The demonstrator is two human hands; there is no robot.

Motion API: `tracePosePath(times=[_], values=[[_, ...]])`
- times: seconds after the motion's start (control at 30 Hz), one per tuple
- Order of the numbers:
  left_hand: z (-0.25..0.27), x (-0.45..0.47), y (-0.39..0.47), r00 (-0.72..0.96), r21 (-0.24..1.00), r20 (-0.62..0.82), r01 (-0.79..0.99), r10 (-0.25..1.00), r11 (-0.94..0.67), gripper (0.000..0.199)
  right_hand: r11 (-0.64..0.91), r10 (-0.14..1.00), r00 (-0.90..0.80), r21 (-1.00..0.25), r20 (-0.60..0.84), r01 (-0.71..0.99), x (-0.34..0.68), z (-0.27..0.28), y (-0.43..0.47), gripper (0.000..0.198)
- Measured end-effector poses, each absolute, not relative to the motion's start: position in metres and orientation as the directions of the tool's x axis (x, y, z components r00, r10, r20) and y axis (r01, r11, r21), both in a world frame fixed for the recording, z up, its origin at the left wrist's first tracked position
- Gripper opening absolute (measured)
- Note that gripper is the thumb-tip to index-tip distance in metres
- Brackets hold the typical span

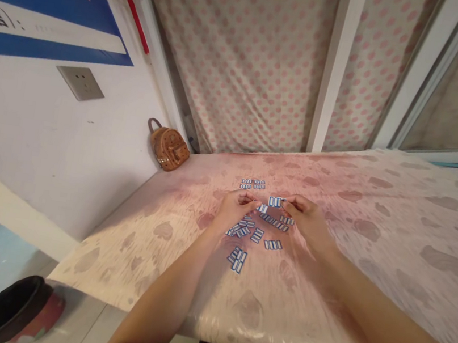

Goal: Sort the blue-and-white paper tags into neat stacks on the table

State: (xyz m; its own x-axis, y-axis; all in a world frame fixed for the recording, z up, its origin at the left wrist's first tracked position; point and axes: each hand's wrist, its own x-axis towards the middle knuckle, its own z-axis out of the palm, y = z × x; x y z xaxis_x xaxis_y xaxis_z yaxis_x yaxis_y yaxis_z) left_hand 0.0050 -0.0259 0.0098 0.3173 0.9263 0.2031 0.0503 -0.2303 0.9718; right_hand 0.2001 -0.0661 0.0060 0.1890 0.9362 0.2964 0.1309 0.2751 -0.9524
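Small flat pieces, blue with white bars, lie on the table; their exact kind is unclear. My left hand (237, 206) is closed, pinching one blue-and-white piece (263, 208) at its fingertips. Just right of it, my right hand (304, 211) pinches another blue-and-white piece (275, 202) between thumb and fingers. Both held pieces are raised over the tabletop, close together. Beneath the hands lies a loose pile (241, 228) of these pieces, with a single one (273, 245) to the right. A nearer overlapping cluster (238, 260) and a neat group (253, 184) beyond the hands complete the spread.
A patterned pinkish cover (252, 307) spreads over the table. At its far left corner, a small brown backpack (170, 148) leans against the wall. On the floor at lower left stands a dark-lined bin (42, 310). Curtains (263, 56) hang behind the table.
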Motion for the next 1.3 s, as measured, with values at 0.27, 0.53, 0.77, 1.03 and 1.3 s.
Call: tracePosePath(times=[0.27,0.53,0.77,1.03,1.3], values=[[0.011,0.011,-0.030,0.321,0.994,0.101,-0.069,0.942,-0.083,0.037,0.273,0.937,0.189,-0.954,0.293,0.124,0.201,0.004,-0.064,0.025],[0.011,0.024,-0.041,0.316,0.995,0.064,-0.091,0.947,-0.037,0.039,0.285,0.947,0.119,-0.952,0.298,0.114,0.198,0.010,-0.070,0.022],[0.003,0.026,-0.037,0.269,0.993,0.110,-0.080,0.957,-0.091,0.045,0.283,0.952,0.096,-0.955,0.291,0.084,0.196,0.012,-0.071,0.018],[0.004,0.029,-0.041,0.222,0.988,0.128,-0.111,0.967,-0.106,0.038,0.283,0.953,0.075,-0.952,0.292,0.116,0.196,0.010,-0.071,0.022],[0.002,0.031,-0.037,0.200,0.991,0.102,-0.100,0.975,-0.084,0.028,0.276,0.959,0.045,-0.958,0.280,0.081,0.194,-0.001,-0.066,0.031]])
